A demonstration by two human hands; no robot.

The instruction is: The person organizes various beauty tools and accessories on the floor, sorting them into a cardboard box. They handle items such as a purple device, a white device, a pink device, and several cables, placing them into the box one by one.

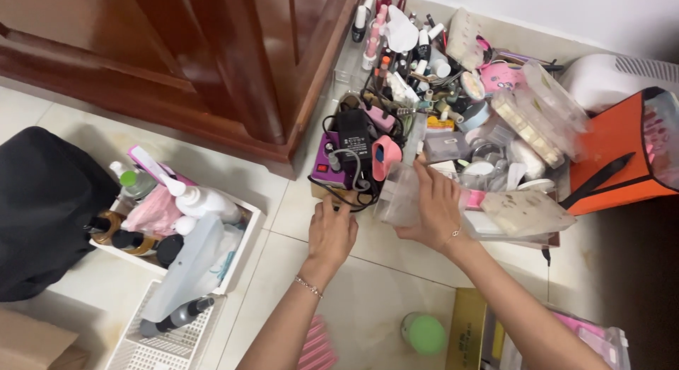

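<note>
My right hand (437, 213) grips a clear plastic box (400, 195), tilted, just above the floor tiles. My left hand (331, 236) rests with closed fingers on the black cable (348, 198) at the front of a purple device (327, 162). A black power adapter (352, 132) and a pink gadget (385, 156) lie on top of that device. Behind them stands a crowded pile of small bottles (396, 55), jars and clear cases.
A wooden cabinet (233, 66) stands at the upper left. A white basket (240, 236) of bottles and a black bag (42, 207) sit on the left. An orange bag (612, 161) is at the right, a green-lidded jar (424, 333) near my forearms.
</note>
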